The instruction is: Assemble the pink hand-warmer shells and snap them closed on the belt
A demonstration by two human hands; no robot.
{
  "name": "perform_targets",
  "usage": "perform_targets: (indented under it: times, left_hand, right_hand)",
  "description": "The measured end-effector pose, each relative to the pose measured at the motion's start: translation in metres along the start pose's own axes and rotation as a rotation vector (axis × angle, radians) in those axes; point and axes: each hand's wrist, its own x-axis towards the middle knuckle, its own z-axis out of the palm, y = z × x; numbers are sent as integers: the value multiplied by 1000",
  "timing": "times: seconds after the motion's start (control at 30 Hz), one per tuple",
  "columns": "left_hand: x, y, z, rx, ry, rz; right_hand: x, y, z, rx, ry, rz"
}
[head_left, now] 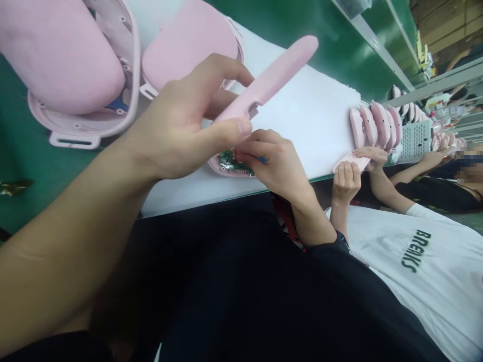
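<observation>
The left hand (177, 123) grips the cover (281, 70) tilted up, probably so the right hand (279, 163) can reach the board (226, 160) in the shell (234, 174) below. I can't tell whether its bunched fingers hold anything.

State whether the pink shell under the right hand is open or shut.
Open: the green circuit board shows inside the pink shell, beside the right hand.

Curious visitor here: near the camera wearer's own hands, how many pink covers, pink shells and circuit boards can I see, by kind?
Raised pink cover, in the left hand: 1
Pink covers lying down: 2
Open pink shells: 3
Green circuit board: 1
Total: 7
</observation>
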Motion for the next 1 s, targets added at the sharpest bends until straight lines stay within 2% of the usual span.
perform_targets:
  times: [0.33, 0.53, 0.67, 0.8, 0.9, 1.0]
  left_hand:
    - [1, 11, 0, 134, -24, -98]
    - [3, 12, 0, 182, -65, -102]
    - [3, 11, 3, 209, -68, -119]
    - [3, 8, 4, 257, -96, -90]
    - [2, 1, 0, 417, -120, -4]
    - [-2, -4, -5, 656, -215, 93]
  right_hand:
    - [-5, 26, 25, -10, 191, -92]
    - [-17, 27, 33, -190, 317, -320]
    - [-27, 27, 31, -299, 268, -368]
    - [-30, 19, 32, -457, 178, -272]
    - [-34, 14, 32, -490, 83, -209]
    - [-58, 18, 25, -460, 56, -199]
